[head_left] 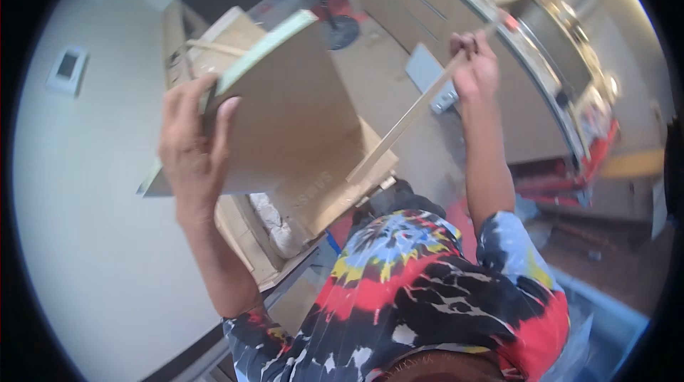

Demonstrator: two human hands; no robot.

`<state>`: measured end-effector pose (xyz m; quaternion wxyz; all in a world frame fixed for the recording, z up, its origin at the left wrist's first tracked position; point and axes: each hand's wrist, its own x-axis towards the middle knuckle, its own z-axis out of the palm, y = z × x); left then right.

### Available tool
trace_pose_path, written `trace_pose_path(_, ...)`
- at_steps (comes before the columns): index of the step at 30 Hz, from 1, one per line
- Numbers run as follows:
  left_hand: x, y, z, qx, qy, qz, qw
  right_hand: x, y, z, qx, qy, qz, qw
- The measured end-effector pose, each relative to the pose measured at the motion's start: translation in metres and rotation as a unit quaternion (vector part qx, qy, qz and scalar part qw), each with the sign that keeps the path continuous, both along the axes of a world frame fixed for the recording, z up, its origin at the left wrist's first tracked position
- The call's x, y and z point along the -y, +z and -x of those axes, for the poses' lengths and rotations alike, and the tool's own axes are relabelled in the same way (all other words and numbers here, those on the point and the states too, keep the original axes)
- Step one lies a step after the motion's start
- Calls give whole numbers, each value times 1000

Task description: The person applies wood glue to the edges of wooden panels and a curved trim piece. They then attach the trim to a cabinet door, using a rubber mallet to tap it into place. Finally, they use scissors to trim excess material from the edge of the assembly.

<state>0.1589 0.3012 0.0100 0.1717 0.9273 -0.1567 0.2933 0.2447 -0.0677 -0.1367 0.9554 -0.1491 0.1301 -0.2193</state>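
Note:
My left hand [192,143] grips the upper edge of a large flat panel [292,111], thumb on its brown face and fingers behind. The panel stands tilted and has a pale green edge. My right hand [476,69] is raised out to the right, fingers closed round a long thin wooden strip [410,115]. From that hand the strip slants down to the left, its lower end over a light wooden board [349,186] below the panel. Whether the strip touches the board I cannot tell.
A standing fan [342,32] is at the far end. Cabinets [399,1] with a cluttered counter run along the right. On the floor near them lies a white rectangular panel [424,69]. A wall thermostat [68,70] is at left, a blue bin [605,325] at lower right.

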Motion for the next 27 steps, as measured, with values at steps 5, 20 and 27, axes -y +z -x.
trace_pose_path(5,-11,6,14,-33,-33,103,994,-42,6,4,17,83,-31,996)
trace_pose_path(20,7,-12,41,-22,118,-44,992,167,-12,13,-151,65,395,904)
trace_pose_path(27,-11,-52,34,123,229,-62,964,250,-48,-108,-287,98,606,735)
